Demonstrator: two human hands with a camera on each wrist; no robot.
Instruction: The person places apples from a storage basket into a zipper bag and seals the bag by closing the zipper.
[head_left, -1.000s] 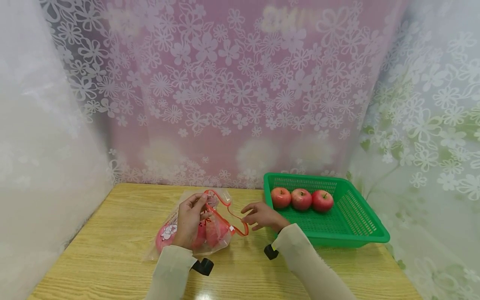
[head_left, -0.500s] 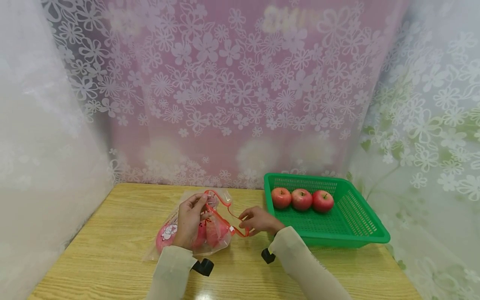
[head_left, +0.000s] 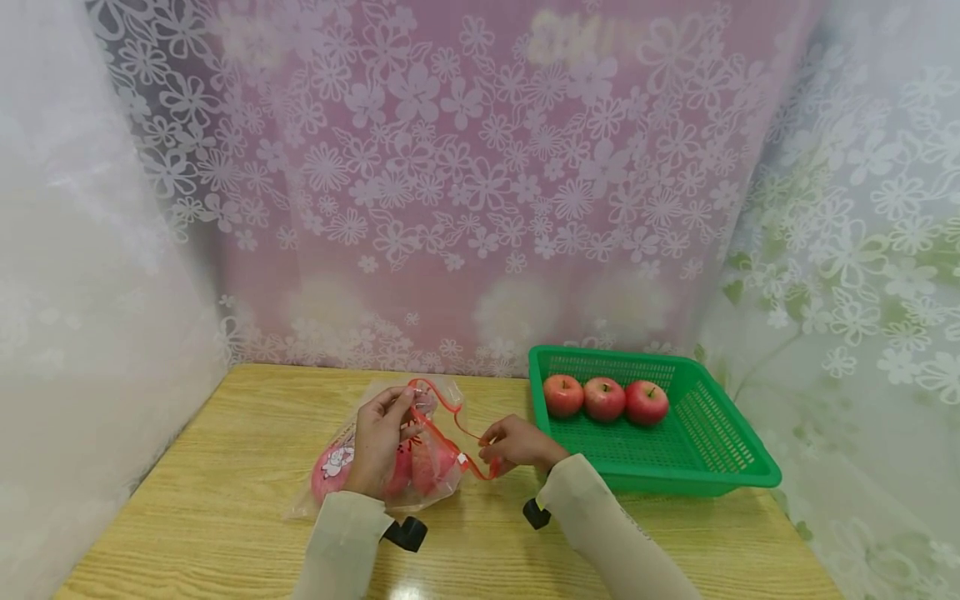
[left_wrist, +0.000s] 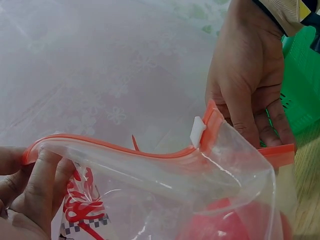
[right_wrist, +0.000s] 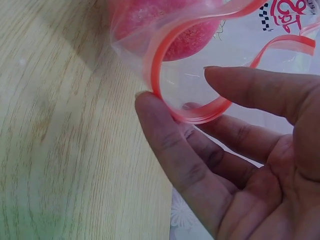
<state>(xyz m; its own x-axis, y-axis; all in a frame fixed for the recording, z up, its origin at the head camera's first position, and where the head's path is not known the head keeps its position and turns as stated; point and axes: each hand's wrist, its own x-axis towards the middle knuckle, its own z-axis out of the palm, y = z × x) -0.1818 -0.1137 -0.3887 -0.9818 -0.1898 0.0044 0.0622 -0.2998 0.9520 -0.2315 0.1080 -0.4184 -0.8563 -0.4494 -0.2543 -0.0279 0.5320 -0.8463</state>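
Observation:
A clear plastic zip bag (head_left: 339, 462) with an orange zip rim (left_wrist: 115, 146) and a printed cartoon figure lies at the left of the table. Round pink-red fruit (head_left: 431, 468) shows through its film. At the bag's left end, my left hand (head_left: 377, 437) pinches the rim between thumb and fingers. The mouth gapes, and a white slider (left_wrist: 198, 131) sits on the rim toward the right end. My right hand (head_left: 519, 442) is at that end. In the right wrist view its fingers (right_wrist: 170, 140) touch the outside of the looped rim, while the thumb stands apart over the opening.
A green plastic basket (head_left: 697, 479) stands on the right, close to my right hand. Three red apples, one of them an apple (head_left: 647, 403) at the row's right end, lie along its back. Patterned curtains (head_left: 480, 183) surround the wooden table (head_left: 225, 492).
My right hand has moved slightly left and down to the bag's right end, its fingers drawing closer together at the rim. The rim there has shifted a little. My left hand stays put.

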